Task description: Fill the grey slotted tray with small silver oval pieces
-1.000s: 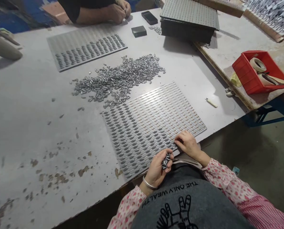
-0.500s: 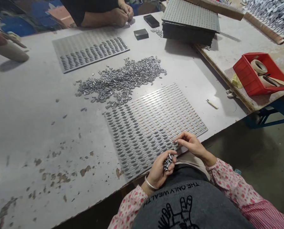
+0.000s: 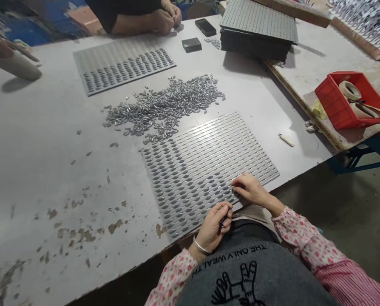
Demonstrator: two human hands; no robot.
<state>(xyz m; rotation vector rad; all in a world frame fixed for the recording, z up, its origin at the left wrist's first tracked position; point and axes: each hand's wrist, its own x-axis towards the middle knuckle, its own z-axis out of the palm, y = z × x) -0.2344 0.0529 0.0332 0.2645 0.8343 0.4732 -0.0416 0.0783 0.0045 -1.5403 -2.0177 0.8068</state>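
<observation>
Head view: right of the right hand [image 3: 249, 188] a dim floor [image 3: 317, 195] borders the white worktop [image 3: 43, 140], its coating chipped and stained to the left of the left hand [image 3: 211, 228]; the slotted board [image 3: 218, 146] lies on it right before both hands, seemingly for easy reach, with the heap of grey pieces [image 3: 169, 104] just beyond, likely kept handy; the right hand bends its fingers at the board, whether gripping a piece I cannot tell, while the left curls close by around dark small pieces [image 3: 222, 221], apparently a ready supply
</observation>
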